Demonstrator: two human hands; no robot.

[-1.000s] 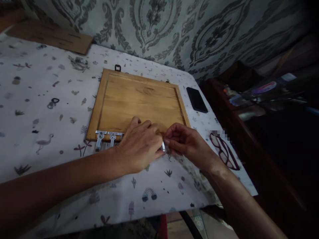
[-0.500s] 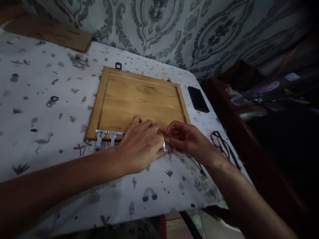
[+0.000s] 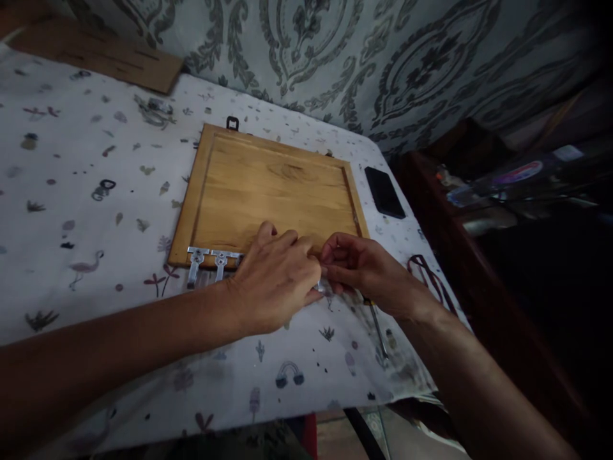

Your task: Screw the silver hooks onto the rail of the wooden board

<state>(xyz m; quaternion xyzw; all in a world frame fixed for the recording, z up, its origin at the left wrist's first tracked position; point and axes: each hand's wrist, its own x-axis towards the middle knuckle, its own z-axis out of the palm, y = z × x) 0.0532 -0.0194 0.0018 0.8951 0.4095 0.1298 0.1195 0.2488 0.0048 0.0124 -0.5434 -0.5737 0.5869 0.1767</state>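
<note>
A framed wooden panel (image 3: 278, 191) lies flat on the table, with silver T-shaped metal hinges (image 3: 220, 262) along its near edge. My left hand (image 3: 282, 278) bends over that edge, fingers closed around another silver hinge (image 3: 319, 285), which is mostly hidden. Right against it, my right hand (image 3: 354, 265) has thumb and fingertips pinched together at the panel's near right corner. Whatever sits in that pinch is too small or covered to make out. Below my right wrist lies a screwdriver (image 3: 379, 329), its handle partly hidden.
A black phone (image 3: 384, 191) lies right of the panel, near dark red glasses (image 3: 431, 281). Dark latches (image 3: 232, 123) stick out at the panel's far edge. Cardboard (image 3: 100, 54) and a small clear plastic bag (image 3: 154, 110) lie at the back left. A bottle (image 3: 517, 172) is beyond the table's right edge.
The view has shifted slightly, so the panel appears a little further right. More of the screwdriver shows below my right wrist. Both hands keep their place at the panel's edge.
</note>
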